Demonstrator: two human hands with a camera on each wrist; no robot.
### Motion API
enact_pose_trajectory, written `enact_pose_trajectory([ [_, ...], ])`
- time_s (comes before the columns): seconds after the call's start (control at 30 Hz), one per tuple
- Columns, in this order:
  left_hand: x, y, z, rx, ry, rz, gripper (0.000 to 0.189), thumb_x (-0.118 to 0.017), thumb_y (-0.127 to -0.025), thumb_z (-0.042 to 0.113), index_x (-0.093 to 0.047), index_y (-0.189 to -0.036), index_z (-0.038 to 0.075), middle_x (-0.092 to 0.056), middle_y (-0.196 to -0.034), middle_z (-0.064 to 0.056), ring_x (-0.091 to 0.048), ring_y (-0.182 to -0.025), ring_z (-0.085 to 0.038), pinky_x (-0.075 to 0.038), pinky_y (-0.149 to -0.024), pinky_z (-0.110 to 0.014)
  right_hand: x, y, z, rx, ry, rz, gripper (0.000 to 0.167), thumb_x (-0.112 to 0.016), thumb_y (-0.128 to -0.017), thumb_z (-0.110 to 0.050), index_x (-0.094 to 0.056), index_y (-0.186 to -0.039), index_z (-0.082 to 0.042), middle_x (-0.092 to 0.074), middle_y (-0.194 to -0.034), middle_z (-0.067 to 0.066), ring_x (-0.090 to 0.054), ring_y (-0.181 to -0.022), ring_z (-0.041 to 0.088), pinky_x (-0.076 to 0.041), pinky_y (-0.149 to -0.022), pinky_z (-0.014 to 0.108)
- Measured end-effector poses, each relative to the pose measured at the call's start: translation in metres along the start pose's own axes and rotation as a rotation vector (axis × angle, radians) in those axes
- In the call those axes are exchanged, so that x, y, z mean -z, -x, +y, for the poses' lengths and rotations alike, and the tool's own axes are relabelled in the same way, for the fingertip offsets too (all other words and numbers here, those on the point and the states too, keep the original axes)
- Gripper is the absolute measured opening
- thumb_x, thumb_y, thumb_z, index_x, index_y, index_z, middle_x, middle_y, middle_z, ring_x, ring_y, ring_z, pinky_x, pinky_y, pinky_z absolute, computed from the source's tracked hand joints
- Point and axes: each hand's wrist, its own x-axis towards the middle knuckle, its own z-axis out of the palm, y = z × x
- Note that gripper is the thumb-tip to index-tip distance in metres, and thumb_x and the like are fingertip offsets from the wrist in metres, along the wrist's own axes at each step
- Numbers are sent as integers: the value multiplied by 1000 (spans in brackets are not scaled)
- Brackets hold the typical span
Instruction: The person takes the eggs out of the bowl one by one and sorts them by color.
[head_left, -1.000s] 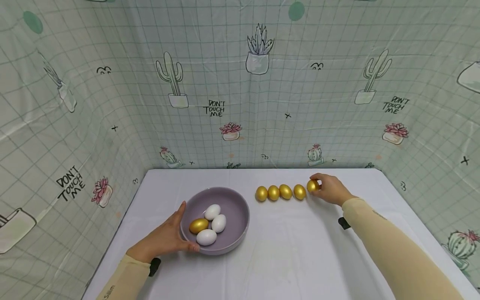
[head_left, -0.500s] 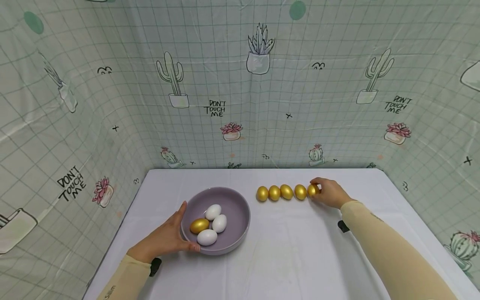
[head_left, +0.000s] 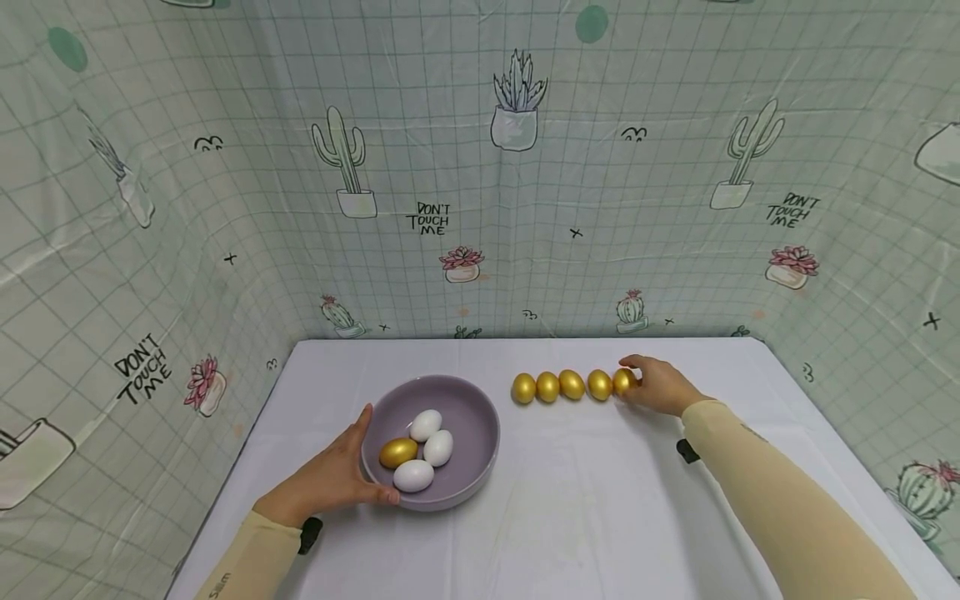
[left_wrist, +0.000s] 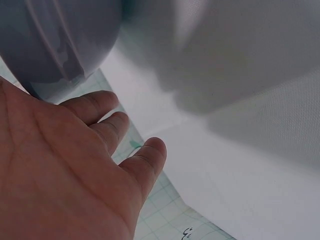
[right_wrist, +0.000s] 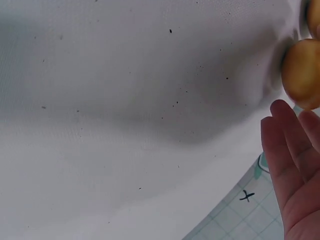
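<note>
A mauve bowl (head_left: pixel 480 433) stands on the left half of the white table, holding one golden egg (head_left: pixel 398 453) and several white eggs (head_left: pixel 413 476). My left hand (head_left: pixel 337 475) lies spread against the bowl's left side, index finger and thumb at the rim. In the left wrist view its other fingers (left_wrist: pixel 145 165) stretch out loosely beneath the bowl wall (left_wrist: pixel 65 50). At the right end of a row of golden eggs (head_left: pixel 572 384), my right hand (head_left: pixel 663 387) holds the last golden egg (head_left: pixel 622 382) between thumb and index finger. Its remaining fingers extend straight in the right wrist view.
The white tabletop (head_left: pixel 585 500) spreads in front of the row and between the arms. A grid-patterned cloth with cactus drawings (head_left: pixel 420 150) hangs behind the table and along both sides.
My right hand has brought its golden egg down and slightly left, up to the neighbouring egg in the row. The left hand and bowl have stayed in place.
</note>
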Motion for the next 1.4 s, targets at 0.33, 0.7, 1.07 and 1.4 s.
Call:
enact_pose_trajectory([
  [0.33,-1,0,-2,6,10,-1,141,-86,-65,61,2,-160,5,-16,-158,-32,-23,-143,-49,-29,-108,-62,15,-4,-14,-14,6,46,68,-78,-87,-18,-46,-144,2,-48,-143,27,-56,-118,45,-46,-94,58],
  [0.7,0,1,-2,2,12,-4,141,-86,-66,60,3,-160,5,-15,-159,-32,-22,-143,-49,-29,-108,-63,12,-30,-101,206,-61,69,68,-79,-86,-22,-48,-146,-12,-51,-144,10,-58,-120,28,-51,-92,46],
  [1.07,-2,0,-3,-3,19,0,141,-87,-66,60,2,-160,4,-15,-159,-32,-23,-143,-49,-29,-108,-63,-16,-36,-203,474,-59,-17,65,-78,-88,-24,-49,-146,-19,-52,-141,1,-59,-116,16,-52,-87,34],
  [1.4,-1,-1,-2,0,21,-7,141,-87,-66,60,4,-160,5,-14,-159,-31,-23,-143,-49,-30,-107,-63,-36,-37,-242,598,-35,-81,63,-78,-89,-20,-50,-145,-16,-52,-141,0,-60,-115,14,-51,-85,28],
])
